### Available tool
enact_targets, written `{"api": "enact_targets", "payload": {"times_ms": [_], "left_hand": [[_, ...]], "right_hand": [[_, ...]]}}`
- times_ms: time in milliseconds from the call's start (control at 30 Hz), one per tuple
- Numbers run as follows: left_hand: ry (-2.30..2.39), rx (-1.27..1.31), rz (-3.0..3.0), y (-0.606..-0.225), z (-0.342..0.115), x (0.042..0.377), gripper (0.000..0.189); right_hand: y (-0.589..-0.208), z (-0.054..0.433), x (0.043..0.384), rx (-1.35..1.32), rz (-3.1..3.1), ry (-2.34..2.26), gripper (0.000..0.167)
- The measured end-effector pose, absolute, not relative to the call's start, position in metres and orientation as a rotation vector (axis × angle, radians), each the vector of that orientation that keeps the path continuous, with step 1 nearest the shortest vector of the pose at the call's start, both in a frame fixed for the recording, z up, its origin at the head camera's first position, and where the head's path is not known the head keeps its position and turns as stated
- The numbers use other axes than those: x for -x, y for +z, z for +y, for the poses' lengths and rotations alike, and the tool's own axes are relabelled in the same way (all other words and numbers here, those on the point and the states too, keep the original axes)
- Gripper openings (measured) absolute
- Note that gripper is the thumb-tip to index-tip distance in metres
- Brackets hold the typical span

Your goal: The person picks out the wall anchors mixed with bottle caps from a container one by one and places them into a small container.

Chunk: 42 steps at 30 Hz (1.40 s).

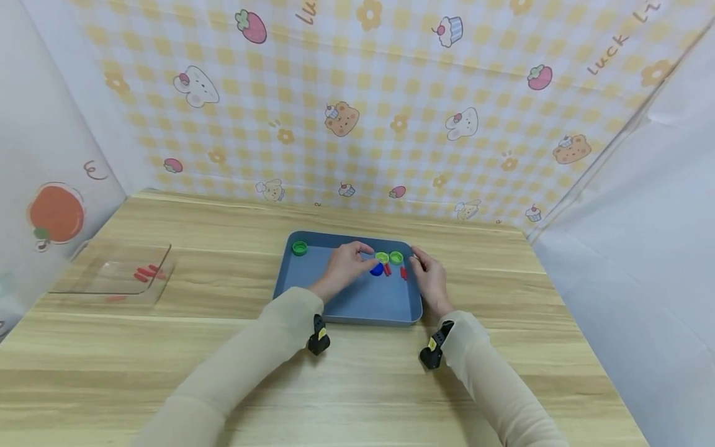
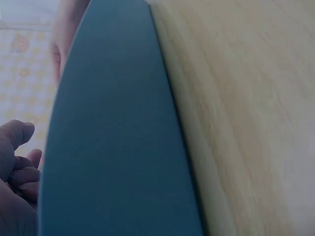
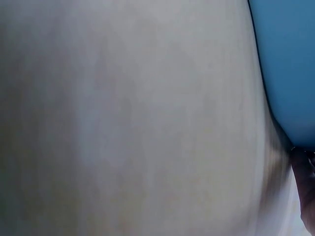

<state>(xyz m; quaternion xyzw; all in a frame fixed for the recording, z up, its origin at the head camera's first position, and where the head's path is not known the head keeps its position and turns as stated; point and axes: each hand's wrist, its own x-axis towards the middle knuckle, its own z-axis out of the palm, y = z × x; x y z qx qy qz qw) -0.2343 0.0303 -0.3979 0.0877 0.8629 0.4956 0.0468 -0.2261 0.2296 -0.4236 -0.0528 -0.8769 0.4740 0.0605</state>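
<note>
A blue-grey tray (image 1: 357,304) lies on the table. Over its middle reaches my left hand (image 1: 347,264), thumb and index finger apart and nothing visible between them. Just by the thumb tip is a round blue cap (image 1: 377,270). Two yellow-green caps, a left one (image 1: 382,257) and a right one (image 1: 396,257), sit beyond the fingertips. Short red sticks (image 1: 388,270) lie close to the blue cap, and more red pieces (image 1: 404,273) near the right wall. My right hand (image 1: 431,277) holds the tray's right rim; its fingers are partly hidden in the right wrist view.
A dark green cap (image 1: 300,248) stands in the tray's far left corner. On the table's left is a clear plastic box (image 1: 112,267), with several red pieces (image 1: 146,272) in or beside it. A patterned cloth (image 1: 357,155) hangs behind the table.
</note>
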Motion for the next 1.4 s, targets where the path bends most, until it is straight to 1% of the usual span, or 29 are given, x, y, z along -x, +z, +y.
{"api": "enact_targets", "payload": {"times_ms": [433, 1133, 1400], "left_hand": [[1.442, -0.286, 2.651, -0.406, 0.052, 0.235, 0.028], [1.225, -0.313, 2.780, -0.410, 0.059, 0.239, 0.029], [1.171, -0.337, 2.802, -0.412, 0.062, 0.239, 0.029]], "right_hand": [[-0.422, 0.230, 0.226, 0.159, -2.646, 1.432, 0.037], [-0.424, 0.230, 0.228, 0.163, -2.648, 1.429, 0.037], [-0.424, 0.231, 0.225, 0.091, -2.585, 1.421, 0.036]]}}
